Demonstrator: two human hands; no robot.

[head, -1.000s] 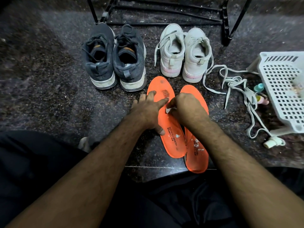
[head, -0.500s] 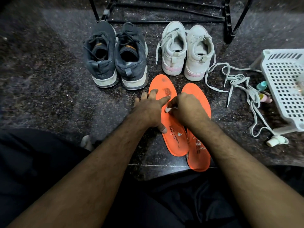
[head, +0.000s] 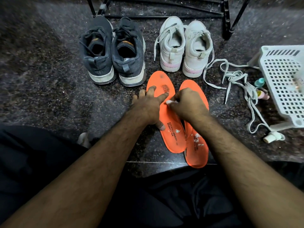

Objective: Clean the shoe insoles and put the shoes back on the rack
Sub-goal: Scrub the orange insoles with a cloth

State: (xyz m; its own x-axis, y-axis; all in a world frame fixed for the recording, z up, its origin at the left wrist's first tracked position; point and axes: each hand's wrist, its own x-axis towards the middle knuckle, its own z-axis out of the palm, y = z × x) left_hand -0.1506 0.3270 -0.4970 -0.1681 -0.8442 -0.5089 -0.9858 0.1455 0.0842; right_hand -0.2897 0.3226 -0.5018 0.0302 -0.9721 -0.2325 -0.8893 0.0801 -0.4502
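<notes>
Two orange insoles lie side by side on the dark stone floor: the left insole (head: 171, 129) and the right insole (head: 196, 145), both flecked with white bits near the heel. My left hand (head: 148, 107) presses flat on the left insole with fingers spread, beside a dark stain (head: 165, 88). My right hand (head: 187, 104) pinches a small white wad (head: 169, 101) against that insole. Behind them stand a pair of dark grey sneakers (head: 111, 53) and a pair of white sneakers (head: 184, 48), heels toward me.
The black metal shoe rack (head: 227, 18) stands at the back. A white plastic basket (head: 283, 83) lies at the right, with loose white laces (head: 246, 89), small bottles (head: 261, 91) and a white cap (head: 269, 138) beside it. My dark-clothed legs fill the bottom.
My right hand has shifted slightly with the white wad on the left insole. My left hand stays pressed on it. The view has tilted a little.
</notes>
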